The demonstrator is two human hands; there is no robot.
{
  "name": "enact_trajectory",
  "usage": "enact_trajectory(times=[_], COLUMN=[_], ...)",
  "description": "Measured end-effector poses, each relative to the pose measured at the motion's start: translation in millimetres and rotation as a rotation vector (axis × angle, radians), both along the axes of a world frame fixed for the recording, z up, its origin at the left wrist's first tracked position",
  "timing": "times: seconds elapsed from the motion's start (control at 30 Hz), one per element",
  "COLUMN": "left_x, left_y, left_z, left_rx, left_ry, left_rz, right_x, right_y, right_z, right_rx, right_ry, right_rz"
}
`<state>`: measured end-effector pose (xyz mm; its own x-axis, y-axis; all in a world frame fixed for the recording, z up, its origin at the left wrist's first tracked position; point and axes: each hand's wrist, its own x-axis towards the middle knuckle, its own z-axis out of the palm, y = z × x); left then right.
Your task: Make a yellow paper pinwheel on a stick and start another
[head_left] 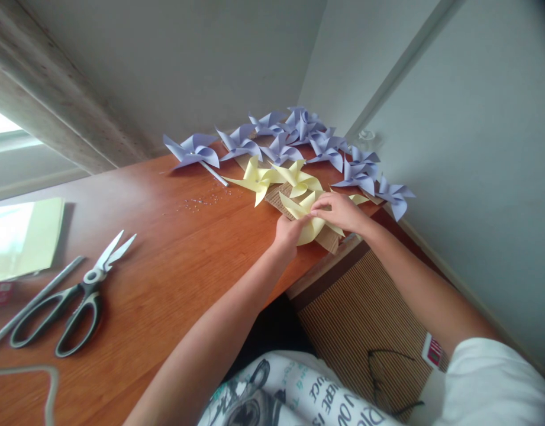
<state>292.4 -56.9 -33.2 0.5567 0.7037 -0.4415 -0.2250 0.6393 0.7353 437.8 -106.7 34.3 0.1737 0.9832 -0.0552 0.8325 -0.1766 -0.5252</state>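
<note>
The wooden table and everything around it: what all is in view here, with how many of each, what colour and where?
Lilac paper pinwheels: about ten, lilac, lined along the table's far edge by the wall.
Yellow paper pinwheels: three, pale yellow, in front of the lilac ones; the nearest is under the hands.
Corrugated card: one, brown, beneath the nearest yellow pinwheel.
Scissors: one pair, black handles, lying open at the table's left.
Yellow paper sheets: a stack, pale yellow, far left.
Table: one, reddish-brown wood.
Ribbed mat: one, brown, beside the table on the right.
Left hand: grips the pinwheel's near edge.
Right hand: fingers press on its centre.
</note>
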Motion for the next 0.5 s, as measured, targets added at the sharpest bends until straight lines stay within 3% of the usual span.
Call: enact_trajectory(times=[0.5], left_x=[-0.1], left_y=[-0.4], left_z=[-0.7], left_rx=[-0.019], left_ry=[-0.006], left_rz=[0.001], right_x=[1.9], right_y=[3.1], right_z=[2.2], right_rx=[-0.037], right_ry=[0.008], right_rz=[-0.006])
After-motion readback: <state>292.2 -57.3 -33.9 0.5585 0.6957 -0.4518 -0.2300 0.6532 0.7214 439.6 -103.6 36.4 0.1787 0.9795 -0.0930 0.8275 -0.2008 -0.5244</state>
